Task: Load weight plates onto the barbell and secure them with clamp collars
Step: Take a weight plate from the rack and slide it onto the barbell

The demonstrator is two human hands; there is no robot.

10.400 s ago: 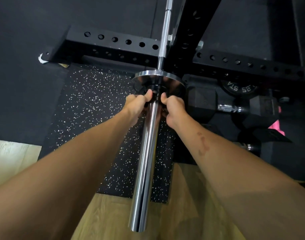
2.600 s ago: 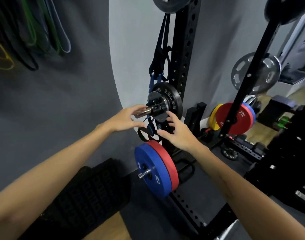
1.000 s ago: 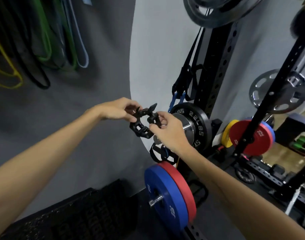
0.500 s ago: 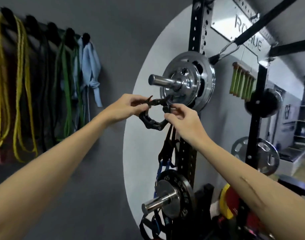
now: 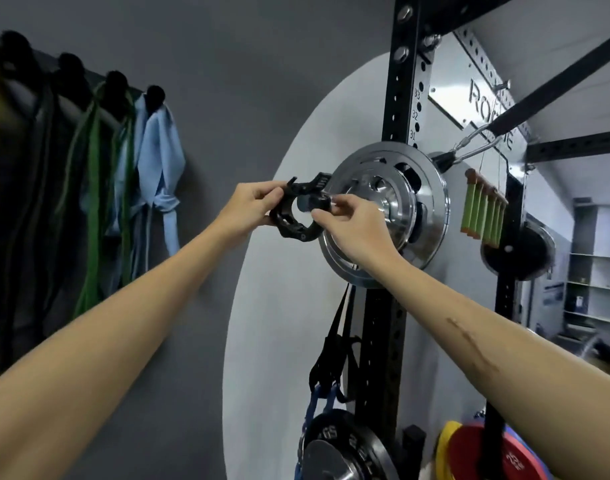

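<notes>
I hold a black clamp collar [image 5: 296,220] in the air with both hands, its ring facing me and its lever raised at the top. My left hand [image 5: 253,206] grips its left side; my right hand [image 5: 352,220] pinches its right side. Right behind it, chrome weight plates [image 5: 397,216] hang on a storage peg of the black rack upright [image 5: 400,98]. The peg's end is hidden behind the collar and my right hand. No barbell is in view.
Resistance bands [image 5: 99,174] hang on wall pegs at the left. Black straps [image 5: 334,358] dangle from the rack below the chrome plates. A black plate [image 5: 345,448] sits on a lower peg, coloured bumper plates [image 5: 490,452] at bottom right. Green handles [image 5: 480,209] hang right of the upright.
Both hands have carried the clamp collar up from the lower black plate peg to just in front of the chrome plates' peg; the view has tilted up and closer.
</notes>
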